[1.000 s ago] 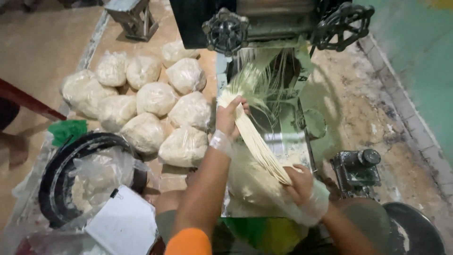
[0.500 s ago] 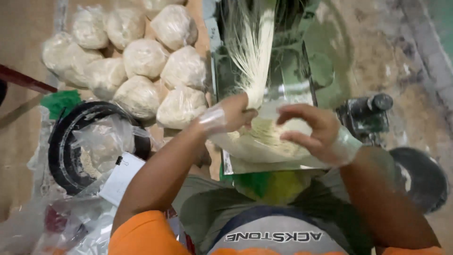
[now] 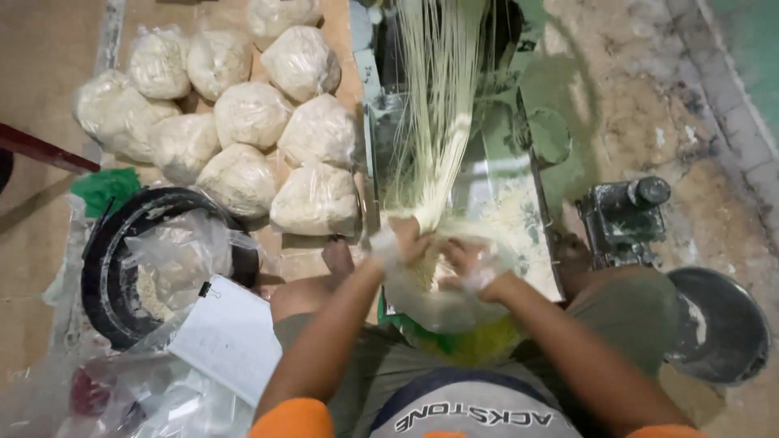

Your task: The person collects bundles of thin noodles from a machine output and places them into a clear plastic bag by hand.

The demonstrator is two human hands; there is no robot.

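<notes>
Long pale noodle strands (image 3: 438, 105) hang down from a green noodle machine (image 3: 519, 122) onto its metal chute. My left hand (image 3: 403, 241) grips the lower end of the strands. My right hand (image 3: 468, 265), in a thin plastic glove, holds the mouth of a clear plastic bag (image 3: 438, 296) under the strands, where a heap of noodles gathers. Both hands are close together at the foot of the chute.
Several filled plastic bags of noodles (image 3: 243, 122) lie on the floor at left. A black round tub (image 3: 105, 259) with plastic and a white paper (image 3: 231, 337) sits at lower left. A small motor (image 3: 625, 215) and a grey metal bowl (image 3: 718, 324) stand at right.
The view has tilted down and closer. My hands have dropped from holding the strand bundle up to gathering its end into the bag at the chute's foot.
</notes>
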